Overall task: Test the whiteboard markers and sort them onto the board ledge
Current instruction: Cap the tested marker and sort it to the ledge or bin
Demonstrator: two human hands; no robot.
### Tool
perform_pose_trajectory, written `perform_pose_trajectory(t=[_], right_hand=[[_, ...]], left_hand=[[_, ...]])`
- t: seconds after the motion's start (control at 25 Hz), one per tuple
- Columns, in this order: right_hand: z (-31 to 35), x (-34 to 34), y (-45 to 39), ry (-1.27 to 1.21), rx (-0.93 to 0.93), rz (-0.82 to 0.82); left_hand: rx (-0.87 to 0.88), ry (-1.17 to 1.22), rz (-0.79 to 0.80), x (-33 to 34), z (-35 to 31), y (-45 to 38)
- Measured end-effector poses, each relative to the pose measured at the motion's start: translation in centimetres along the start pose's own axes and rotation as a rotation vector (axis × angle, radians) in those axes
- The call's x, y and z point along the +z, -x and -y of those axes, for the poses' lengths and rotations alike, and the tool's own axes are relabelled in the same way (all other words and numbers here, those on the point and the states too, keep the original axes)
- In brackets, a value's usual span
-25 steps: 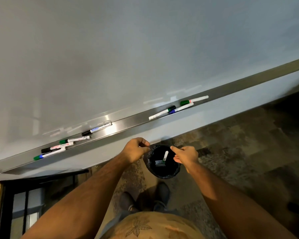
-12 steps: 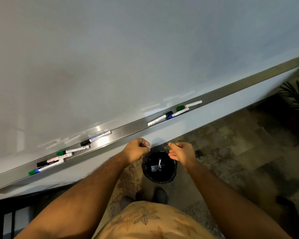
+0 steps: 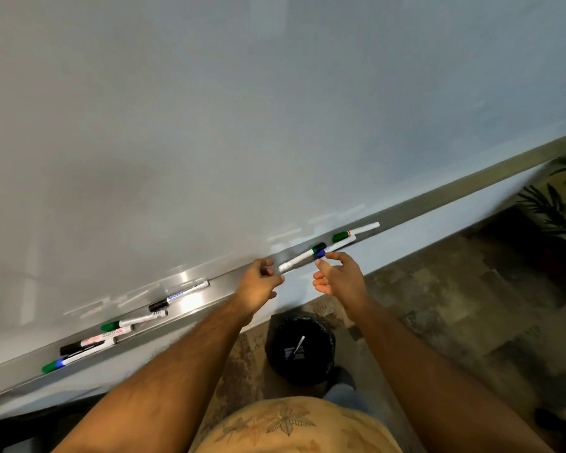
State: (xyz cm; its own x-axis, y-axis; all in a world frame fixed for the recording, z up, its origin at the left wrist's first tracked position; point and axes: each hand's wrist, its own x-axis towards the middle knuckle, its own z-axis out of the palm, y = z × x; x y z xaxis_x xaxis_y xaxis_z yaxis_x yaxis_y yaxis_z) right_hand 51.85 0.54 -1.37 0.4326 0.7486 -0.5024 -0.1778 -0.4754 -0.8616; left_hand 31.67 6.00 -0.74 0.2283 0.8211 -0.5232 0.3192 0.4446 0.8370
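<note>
Markers with white barrels and coloured caps are lying in two clusters on the long metal board ledge (image 3: 223, 286): a black-capped marker (image 3: 303, 257) and a blue-capped marker (image 3: 335, 247) are sitting just beyond my hands. My left hand (image 3: 258, 286) is hovering near the black-capped one, fingers loosely curled, holding nothing. My right hand (image 3: 339, 274) is reaching with fingers spread. Below, a round black bin (image 3: 299, 348) is holding more markers.

Tan leaf-print shirt (image 3: 294, 426) (short-sleeved), bare forearms, dark shoe (image 3: 339, 376).

Office: whiteboard (image 3: 209, 125), carpet floor (image 3: 471, 305)
</note>
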Motion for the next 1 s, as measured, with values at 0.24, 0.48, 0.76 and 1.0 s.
perform_pose_trajectory(t=[0.24,0.48,0.76,1.0], right_hand=[[1.8,-1.3,-3.8,0.068,0.034,0.149],[2.0,-2.6,-6.2,0.211,0.078,0.301],[3.3,-2.6,-7.9,0.098,0.064,0.352],[3.2,-2.1,-5.4,0.263,0.110,0.667]], left_hand=[[-0.105,-0.005,-0.102,2.3,-1.3,-1.7],[-0.195,0.169,-0.277,5.8,-0.8,-2.8],[-0.202,0.536,-0.521,5.8,0.5,-1.6],[-0.035,0.593,-0.588,3.8,0.1,1.0]])
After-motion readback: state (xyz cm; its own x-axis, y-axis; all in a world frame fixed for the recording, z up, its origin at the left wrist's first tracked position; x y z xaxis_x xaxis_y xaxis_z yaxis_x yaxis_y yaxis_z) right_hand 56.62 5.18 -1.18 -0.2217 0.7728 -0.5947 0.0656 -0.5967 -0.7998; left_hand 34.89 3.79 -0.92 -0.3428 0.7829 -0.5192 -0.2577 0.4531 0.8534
